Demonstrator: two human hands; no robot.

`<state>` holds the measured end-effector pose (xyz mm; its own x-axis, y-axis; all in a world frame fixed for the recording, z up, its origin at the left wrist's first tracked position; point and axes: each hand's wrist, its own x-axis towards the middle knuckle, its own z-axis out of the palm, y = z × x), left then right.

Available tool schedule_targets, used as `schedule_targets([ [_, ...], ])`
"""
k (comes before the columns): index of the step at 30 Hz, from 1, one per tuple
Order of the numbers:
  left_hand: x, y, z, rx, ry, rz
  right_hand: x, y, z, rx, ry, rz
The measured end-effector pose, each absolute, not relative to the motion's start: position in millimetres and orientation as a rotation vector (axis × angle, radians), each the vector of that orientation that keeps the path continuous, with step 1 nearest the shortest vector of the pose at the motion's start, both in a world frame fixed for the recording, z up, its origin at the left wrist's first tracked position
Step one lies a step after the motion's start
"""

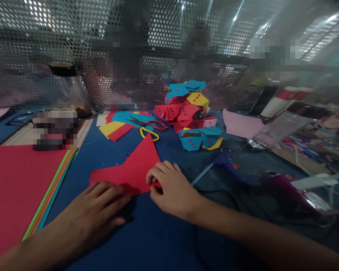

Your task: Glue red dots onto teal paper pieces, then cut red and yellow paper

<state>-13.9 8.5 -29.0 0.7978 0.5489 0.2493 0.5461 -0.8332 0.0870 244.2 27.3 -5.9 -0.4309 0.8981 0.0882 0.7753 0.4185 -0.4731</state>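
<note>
A folded red sheet of paper [134, 171] lies on the blue tabletop, with one pointed corner toward the back. My left hand [101, 205] rests on its lower left edge, fingers stretched out over the paper and thumb apart. At the right edge my right hand [173, 190] has its fingers curled, pinching the red paper. Just beyond the point lie scissors [149, 130] with one red and one yellow handle, on coloured paper strips [117, 130]. Behind my right hand are folded blue paper pieces [199, 139] with red dots.
Stacked coloured sheets [22, 180] lie at the left. A pile of dotted paper shapes [186, 105] stands before the perforated metal panel [90, 49]. At right are a blue glue gun [228, 167], a purple device [299, 192] with cords, and a tilted clear bottle [285, 126].
</note>
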Motion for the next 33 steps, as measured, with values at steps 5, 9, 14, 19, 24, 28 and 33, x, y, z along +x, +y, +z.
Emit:
schedule_targets([
  [5,-13,8,-25,2.962,0.908,0.469,258,28,-5,-1.478,-2.347,0.510],
  [9,-12,10,-20,2.969,0.847,0.539,267,29,-2,-1.528,-2.356,0.526],
  [14,-16,10,-23,2.963,0.847,0.549,274,32,4,-1.553,-2.379,0.589],
  [19,-21,10,-21,3.014,0.818,0.601,279,34,6,-1.534,-2.400,0.648],
  [24,-25,9,-15,3.001,0.844,0.634,283,35,7,-1.522,-2.435,0.692],
  [28,-35,7,-21,2.996,0.873,0.664,284,37,9,-1.524,-2.452,0.704],
  [33,-55,2,-33,2.951,0.944,0.616,284,38,11,-1.525,-2.459,0.736],
])
